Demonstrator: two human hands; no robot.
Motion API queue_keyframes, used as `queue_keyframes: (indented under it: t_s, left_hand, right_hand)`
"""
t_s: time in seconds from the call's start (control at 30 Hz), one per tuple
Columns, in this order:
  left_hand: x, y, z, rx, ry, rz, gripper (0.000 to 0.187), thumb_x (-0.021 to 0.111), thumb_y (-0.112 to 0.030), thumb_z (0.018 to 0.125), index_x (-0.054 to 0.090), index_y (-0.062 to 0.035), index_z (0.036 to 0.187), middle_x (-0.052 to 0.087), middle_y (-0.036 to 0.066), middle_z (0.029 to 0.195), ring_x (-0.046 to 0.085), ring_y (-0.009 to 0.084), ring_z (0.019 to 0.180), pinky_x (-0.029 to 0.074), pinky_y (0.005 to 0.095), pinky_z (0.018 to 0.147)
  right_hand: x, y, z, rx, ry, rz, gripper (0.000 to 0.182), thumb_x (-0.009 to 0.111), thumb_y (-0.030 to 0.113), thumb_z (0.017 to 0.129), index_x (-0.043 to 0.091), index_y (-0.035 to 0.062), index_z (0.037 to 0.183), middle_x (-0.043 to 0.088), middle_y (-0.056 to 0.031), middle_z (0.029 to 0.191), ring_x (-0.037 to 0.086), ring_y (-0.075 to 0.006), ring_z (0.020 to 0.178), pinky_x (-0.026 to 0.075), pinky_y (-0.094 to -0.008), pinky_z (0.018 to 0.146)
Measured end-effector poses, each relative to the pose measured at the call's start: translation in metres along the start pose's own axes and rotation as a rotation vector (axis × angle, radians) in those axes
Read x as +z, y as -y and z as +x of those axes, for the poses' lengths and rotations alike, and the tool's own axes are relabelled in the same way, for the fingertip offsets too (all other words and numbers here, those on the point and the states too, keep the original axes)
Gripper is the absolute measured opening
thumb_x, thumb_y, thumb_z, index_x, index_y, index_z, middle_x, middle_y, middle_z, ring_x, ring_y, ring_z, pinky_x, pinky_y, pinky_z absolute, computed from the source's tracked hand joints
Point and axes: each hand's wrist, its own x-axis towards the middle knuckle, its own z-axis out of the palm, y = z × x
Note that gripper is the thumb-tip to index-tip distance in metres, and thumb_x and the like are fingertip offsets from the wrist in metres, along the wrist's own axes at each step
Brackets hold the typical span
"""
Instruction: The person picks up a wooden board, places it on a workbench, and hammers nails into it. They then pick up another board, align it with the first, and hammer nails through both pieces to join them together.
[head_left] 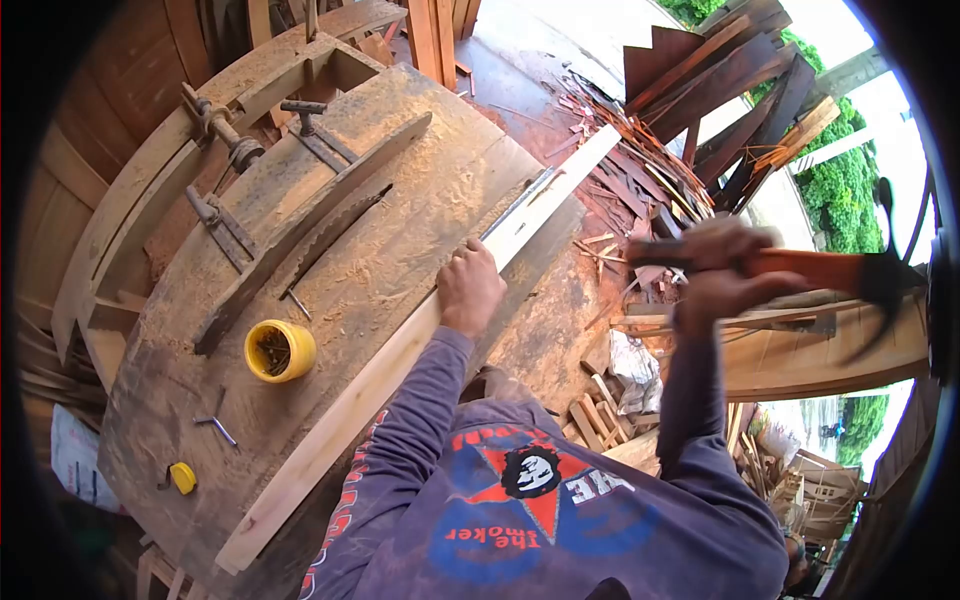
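My left hand (470, 288) is closed over a long pale board (370, 385) that lies along the edge of the worn wooden bench (400, 240). A thin dark metal strip (517, 213) lies along the board just beyond that hand. Raised at the right, my right hand (730, 262) is wrapped round the orange and dark handle of a hammer (815, 270); its dark head, blurred, points to the right. Whether my left fingers also hold something small is hidden.
On the bench are a yellow tub of nails (281, 351), a yellow lid (183, 478), a saw blade (330, 232) and metal clamps (222, 228). A curved wooden frame (120, 235) stands at the left. Wood scraps (600, 415) lie on the floor.
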Motion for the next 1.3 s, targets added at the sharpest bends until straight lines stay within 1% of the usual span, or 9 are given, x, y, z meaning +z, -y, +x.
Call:
queue_keyframes:
  t_s: [0.1,0.27,0.57,0.7,0.77,0.83,1.03,1.13,1.3]
  left_hand:
    - [0.008,0.001,0.000,0.017,-0.033,-0.015,0.033,0.069,-0.020,0.083,0.057,0.0008,0.106,0.071,0.020,0.098,0.074,0.0284,0.085,0.062,0.0362,0.074]
    - [0.005,0.002,0.001,0.013,-0.008,-0.044,0.034,0.068,-0.020,0.082,0.058,0.0014,0.106,0.071,0.019,0.099,0.074,0.0282,0.086,0.061,0.0367,0.076]
    - [-0.001,-0.001,0.000,0.000,0.018,-0.001,0.037,0.070,-0.022,0.082,0.057,0.0009,0.108,0.070,0.019,0.101,0.074,0.0264,0.089,0.061,0.0343,0.076]
    - [0.002,0.000,0.001,-0.005,-0.006,-0.006,0.036,0.071,-0.022,0.081,0.057,0.0003,0.107,0.070,0.018,0.101,0.074,0.0267,0.087,0.061,0.0358,0.076]
    - [0.000,0.000,-0.002,-0.004,-0.007,-0.032,0.037,0.071,-0.022,0.080,0.057,0.0002,0.106,0.069,0.018,0.101,0.074,0.0267,0.087,0.061,0.0362,0.076]
    - [-0.001,-0.002,0.001,0.023,-0.027,-0.050,0.037,0.071,-0.022,0.080,0.057,0.0002,0.106,0.069,0.018,0.101,0.074,0.0268,0.086,0.061,0.0365,0.075]
    - [0.011,-0.002,-0.006,0.031,-0.055,0.043,0.038,0.071,-0.022,0.077,0.058,0.0004,0.104,0.068,0.021,0.099,0.074,0.0295,0.085,0.060,0.0413,0.076]
    - [0.002,-0.001,-0.001,0.053,-0.049,-0.053,0.038,0.071,-0.023,0.077,0.058,0.0020,0.103,0.069,0.023,0.099,0.073,0.0315,0.087,0.059,0.0418,0.080]
    - [-0.040,0.020,0.024,-0.049,0.354,-0.231,0.057,0.077,-0.030,0.077,0.058,0.0076,0.116,0.071,0.024,0.103,0.071,0.0370,0.100,0.056,0.0439,0.090]
  right_hand:
    - [-0.016,-0.077,-0.143,1.068,0.675,-0.780,0.062,0.038,0.055,0.106,0.059,0.0040,0.079,0.053,-0.0056,0.061,0.048,-0.0187,0.056,0.044,-0.0351,0.057]
    - [-0.002,-0.060,-0.103,1.429,0.307,-0.288,0.065,0.039,0.065,0.102,0.048,0.0111,0.066,0.043,0.0003,0.053,0.040,-0.0132,0.037,0.033,-0.0312,0.036]
    - [0.011,0.039,0.017,0.498,0.014,-0.191,0.061,0.037,0.066,0.101,0.051,0.0066,0.102,0.039,0.0015,0.060,0.038,-0.0093,0.043,0.036,-0.0256,0.039]
    - [-0.008,-0.026,-0.046,0.202,0.028,-0.055,0.067,0.039,0.072,0.098,0.049,0.0089,0.078,0.044,-0.0009,0.063,0.046,-0.0129,0.051,0.040,-0.0279,0.049]
    - [-0.042,-0.107,-0.168,0.276,0.365,-0.819,0.061,0.038,0.058,0.105,0.050,0.0091,0.070,0.048,-0.0038,0.061,0.044,-0.0163,0.051,0.037,-0.0305,0.050]
    - [-0.018,-0.079,-0.171,1.099,0.466,-0.655,0.063,0.035,0.051,0.108,0.049,0.0053,0.067,0.047,-0.0073,0.059,0.041,-0.0182,0.051,0.034,-0.0326,0.050]
    - [-0.021,-0.065,-0.121,0.937,0.410,-0.478,0.065,0.036,0.057,0.106,0.048,0.0100,0.063,0.042,0.0002,0.052,0.037,-0.0123,0.044,0.030,-0.0295,0.042]
    - [-0.010,-0.035,-0.099,1.201,0.170,-0.216,0.061,0.038,0.061,0.104,0.045,0.0126,0.069,0.037,0.0039,0.051,0.035,-0.0089,0.037,0.029,-0.0263,0.036]
    - [-0.015,-0.015,-0.140,1.179,-0.009,-0.214,0.058,0.039,0.059,0.105,0.044,0.0132,0.069,0.036,0.0036,0.051,0.034,-0.0076,0.037,0.031,-0.0259,0.036]
